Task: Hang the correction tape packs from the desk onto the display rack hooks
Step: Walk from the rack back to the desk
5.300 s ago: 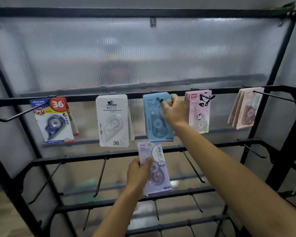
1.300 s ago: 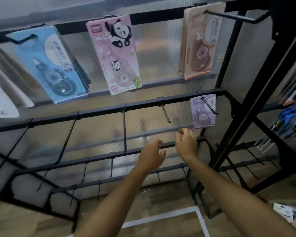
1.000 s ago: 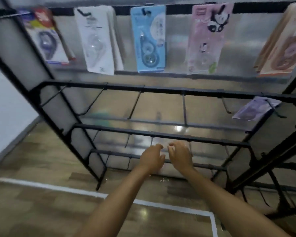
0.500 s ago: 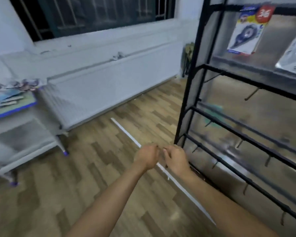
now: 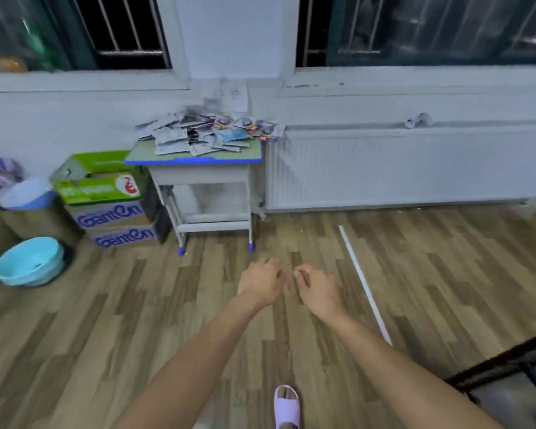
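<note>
Both hands hang out in front over the wooden floor, the left hand and the right hand side by side with a narrow gap between their fingertips; the fingers of each are loosely curled and hold nothing. Straight ahead, well apart from the hands, stands a small desk against the wall; its green tabletop with a blue front edge carries a loose heap of correction tape packs, some lying near the front edge and some overhanging the right edge by the radiator, which sits just beside the desk on the right. To the left of the desk stacked cardboard boxes touch or nearly touch its legs; further left a light blue basin rests on the floor. A white strip runs along the floorboards to the right of the hands; a dark bar of the display rack cuts across the lower right corner. Open floor lies between the hands and the desk; a foot in a pale slipper shows at the bottom edge.
</note>
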A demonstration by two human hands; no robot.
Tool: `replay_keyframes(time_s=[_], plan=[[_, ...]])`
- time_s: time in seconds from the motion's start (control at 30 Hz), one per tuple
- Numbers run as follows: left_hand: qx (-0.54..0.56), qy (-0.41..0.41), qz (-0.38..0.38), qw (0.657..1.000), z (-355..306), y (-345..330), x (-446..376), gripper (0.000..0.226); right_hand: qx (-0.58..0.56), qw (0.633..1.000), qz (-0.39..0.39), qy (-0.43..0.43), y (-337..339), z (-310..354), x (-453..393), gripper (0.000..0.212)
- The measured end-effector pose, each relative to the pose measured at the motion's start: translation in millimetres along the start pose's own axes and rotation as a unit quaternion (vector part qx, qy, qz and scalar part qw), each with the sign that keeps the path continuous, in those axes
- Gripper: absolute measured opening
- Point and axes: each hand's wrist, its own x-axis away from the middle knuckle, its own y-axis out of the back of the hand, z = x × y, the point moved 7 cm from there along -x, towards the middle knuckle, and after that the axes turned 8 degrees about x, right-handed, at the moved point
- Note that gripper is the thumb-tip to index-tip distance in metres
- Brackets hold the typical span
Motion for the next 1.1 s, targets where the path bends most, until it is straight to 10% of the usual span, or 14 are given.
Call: replay_keyframes(time_s=[1.1], plan=[[0.025,0.182,-0.083,0.98,373.6,264.0,-460.2,0.047,-0.061,0.99,0.11,0.056,-224.1,269.7,-580.6,0.027]])
